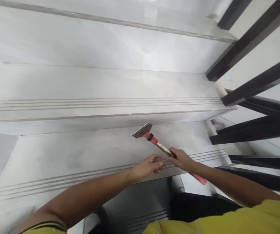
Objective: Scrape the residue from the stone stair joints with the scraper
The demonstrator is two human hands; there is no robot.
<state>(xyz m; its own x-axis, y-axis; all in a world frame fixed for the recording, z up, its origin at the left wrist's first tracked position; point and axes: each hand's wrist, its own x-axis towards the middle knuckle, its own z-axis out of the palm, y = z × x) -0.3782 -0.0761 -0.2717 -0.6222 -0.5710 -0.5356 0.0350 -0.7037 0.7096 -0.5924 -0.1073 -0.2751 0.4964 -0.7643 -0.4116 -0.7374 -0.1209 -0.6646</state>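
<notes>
Pale stair treads (100,84) climb past dark railings (252,35) at two o'clock. The right hand (182,160) is closed around a red-handled scraper (154,141), its blade raised toward eleven o'clock over the near tread, while the left hand (147,166) hangs loosely curled and empty beside it. Best lay the blade flat and low, pushing along the grooves.

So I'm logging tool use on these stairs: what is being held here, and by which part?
The right hand grips a scraper around the middle of its red handle, blade toward the step. The left hand holds nothing, resting beside it.
</notes>
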